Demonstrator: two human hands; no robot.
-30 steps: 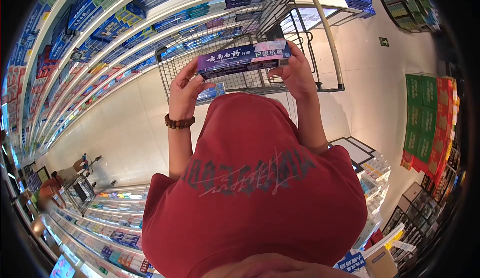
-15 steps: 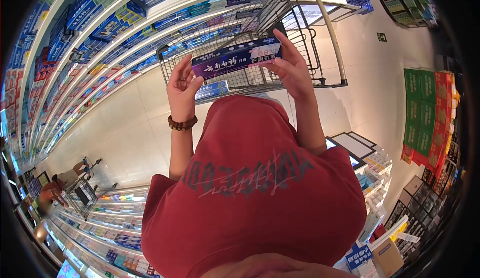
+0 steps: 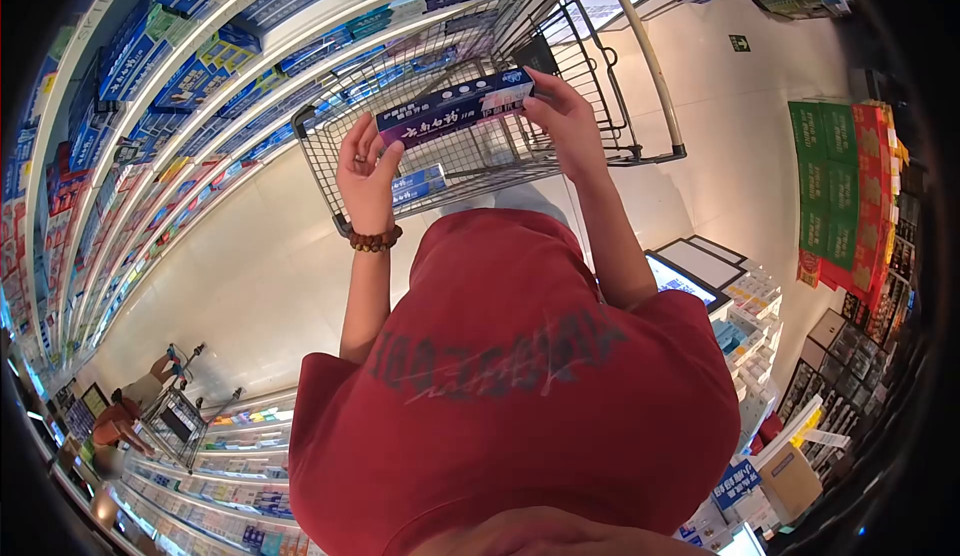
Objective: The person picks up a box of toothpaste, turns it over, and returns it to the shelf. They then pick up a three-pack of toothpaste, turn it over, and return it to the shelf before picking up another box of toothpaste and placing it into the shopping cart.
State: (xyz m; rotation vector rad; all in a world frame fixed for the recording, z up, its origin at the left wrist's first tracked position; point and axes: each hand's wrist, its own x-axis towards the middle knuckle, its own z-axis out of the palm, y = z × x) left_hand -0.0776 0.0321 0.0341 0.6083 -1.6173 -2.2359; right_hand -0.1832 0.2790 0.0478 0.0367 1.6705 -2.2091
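Note:
A long purple and dark-blue toothpaste box (image 3: 455,116) with white lettering is held level above a wire shopping cart (image 3: 345,191). My left hand (image 3: 368,171), with a beaded bracelet on the wrist, pinches its left end between thumb and fingers. At the other end, my right hand (image 3: 568,126) grips the box by its corner. Below the left end, blue and white toothpaste boxes (image 3: 417,185) lie inside the cart. The top face and the long front face of the held box are both visible.
Shelves (image 3: 200,56) packed with boxed goods run along the left and front. Another person (image 3: 118,424) stands by a second cart (image 3: 175,426) at lower left. Green and red stacked boxes (image 3: 840,186) stand to the right. A display stand (image 3: 740,326) is beside my right side.
The held box and both hands have shifted slightly left in view, and the box has tipped so more of its top face shows. Both hands keep their grip.

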